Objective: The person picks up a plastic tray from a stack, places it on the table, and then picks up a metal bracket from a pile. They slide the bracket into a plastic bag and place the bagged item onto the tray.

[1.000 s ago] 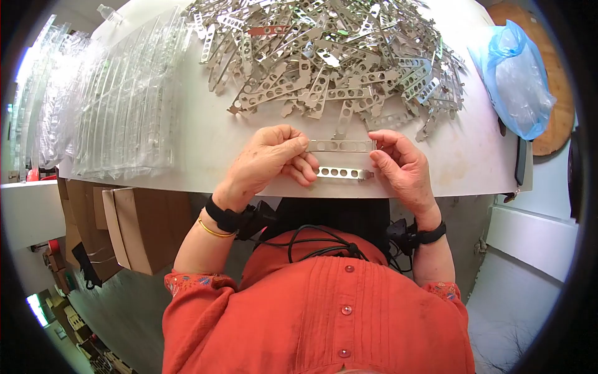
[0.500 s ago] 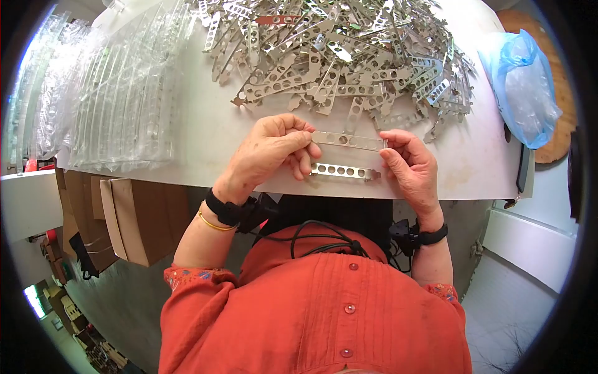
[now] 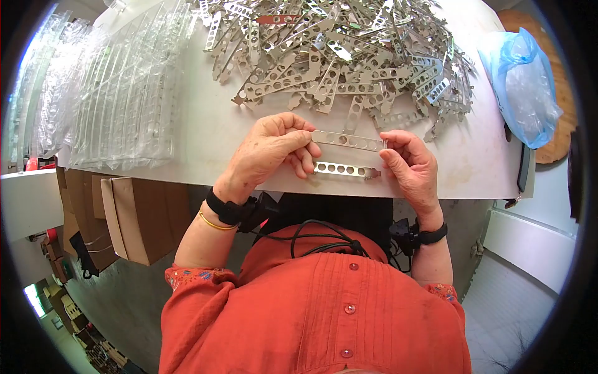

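Observation:
My left hand (image 3: pixel 277 144) pinches the left end of a slim, pale perforated metal strip (image 3: pixel 347 140) between thumb and fingers. At its other end, the thumb and fingers of my right hand (image 3: pixel 408 163) close on the same strip, so it is held level across both hands. A second shiny metal strip (image 3: pixel 344 169), with a row of round holes and a notched right end, lies just below, nearer the table's front edge. Its left end meets the lower fingers of my left hand, which partly hide it.
A large heap of perforated metal strips (image 3: pixel 336 62) covers the table's back half, one reddish strip (image 3: pixel 278 19) among them. Bundled clear plastic packaging (image 3: pixel 124 93) stands at left, a blue plastic bag (image 3: pixel 520 87) at right. Below the table's left edge is a cardboard box (image 3: pixel 143 218).
The held strip has tilted slightly, its face turning. The lower strip has shifted a little to the right at its left end. Both hands stay nearly in place.

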